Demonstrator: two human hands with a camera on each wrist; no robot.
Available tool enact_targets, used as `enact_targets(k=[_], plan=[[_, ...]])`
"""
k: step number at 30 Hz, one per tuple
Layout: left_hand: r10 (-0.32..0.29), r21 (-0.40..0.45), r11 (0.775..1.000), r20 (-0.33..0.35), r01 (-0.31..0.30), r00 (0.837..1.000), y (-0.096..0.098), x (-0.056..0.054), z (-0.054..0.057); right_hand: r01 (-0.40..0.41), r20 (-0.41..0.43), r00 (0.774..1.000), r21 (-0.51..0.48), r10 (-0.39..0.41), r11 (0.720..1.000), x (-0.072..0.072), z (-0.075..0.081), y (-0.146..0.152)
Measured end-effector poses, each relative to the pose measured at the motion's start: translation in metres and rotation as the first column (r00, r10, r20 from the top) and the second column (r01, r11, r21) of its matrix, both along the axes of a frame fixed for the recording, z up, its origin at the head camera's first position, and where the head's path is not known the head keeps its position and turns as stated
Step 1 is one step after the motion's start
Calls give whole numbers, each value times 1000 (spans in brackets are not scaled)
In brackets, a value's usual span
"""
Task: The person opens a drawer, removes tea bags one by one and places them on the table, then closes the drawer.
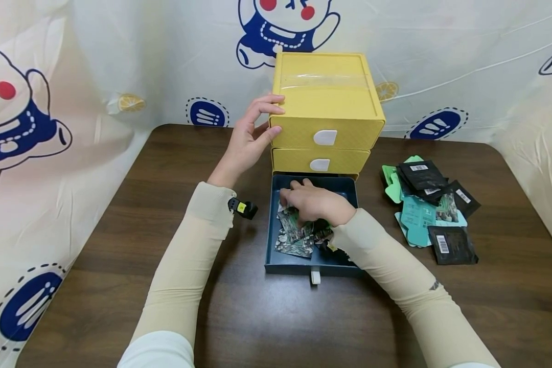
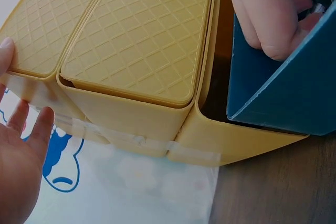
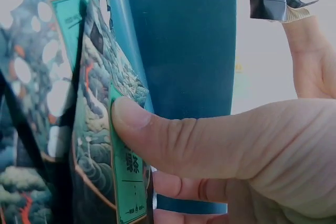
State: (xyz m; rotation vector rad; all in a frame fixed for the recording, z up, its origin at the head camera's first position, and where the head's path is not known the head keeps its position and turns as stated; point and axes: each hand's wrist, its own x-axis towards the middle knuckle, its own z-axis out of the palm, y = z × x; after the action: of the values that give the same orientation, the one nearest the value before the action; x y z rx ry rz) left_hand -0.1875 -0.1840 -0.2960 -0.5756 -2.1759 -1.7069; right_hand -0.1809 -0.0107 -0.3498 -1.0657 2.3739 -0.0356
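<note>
My left hand rests against the left side of a yellow drawer unit, its thumb near the front edge and its fingers extended in the left wrist view. Below, the dark blue bottom drawer is pulled out. My right hand reaches down into it. In the right wrist view its thumb presses on a patterned tea sachet with a green label, the other fingers behind. More patterned sachets lie in the drawer, partly hidden beneath the hand.
Right of the unit lies a heap of black packets, with green packaging and turquoise packaging among them. The two upper drawers, each with a white tab, are closed. A printed white curtain hangs behind the brown table.
</note>
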Motion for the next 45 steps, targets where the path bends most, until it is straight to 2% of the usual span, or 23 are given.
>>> enact_targets(k=[3,7,13,19,23,31,39,45], plan=[[5,2,1000,10,-5,1000,3,8,8,12,4,1000,9,-12,1000,-1,0,0],[11,11,1000,17,-11,1000,2,9,6,48,19,999,43,-49,998,-2,-1,-1],[10,11,1000,1,-10,1000,-3,-6,-9,81,25,996,91,-84,993,-3,-2,-1],[3,6,1000,-18,-3,1000,-5,-12,-16,63,-3,998,29,-62,998,-4,-3,2],[7,6,1000,-8,-7,1000,-4,-9,-13,33,-1,999,-29,-33,999,-6,-2,4],[0,16,1000,14,0,1000,3,6,5,43,54,998,-96,-38,994,-10,5,9],[-5,8,1000,6,5,1000,3,5,5,29,82,997,-176,-15,984,-14,21,22],[4,3,1000,27,-4,1000,3,7,8,41,42,999,-260,-31,965,-13,41,40]])
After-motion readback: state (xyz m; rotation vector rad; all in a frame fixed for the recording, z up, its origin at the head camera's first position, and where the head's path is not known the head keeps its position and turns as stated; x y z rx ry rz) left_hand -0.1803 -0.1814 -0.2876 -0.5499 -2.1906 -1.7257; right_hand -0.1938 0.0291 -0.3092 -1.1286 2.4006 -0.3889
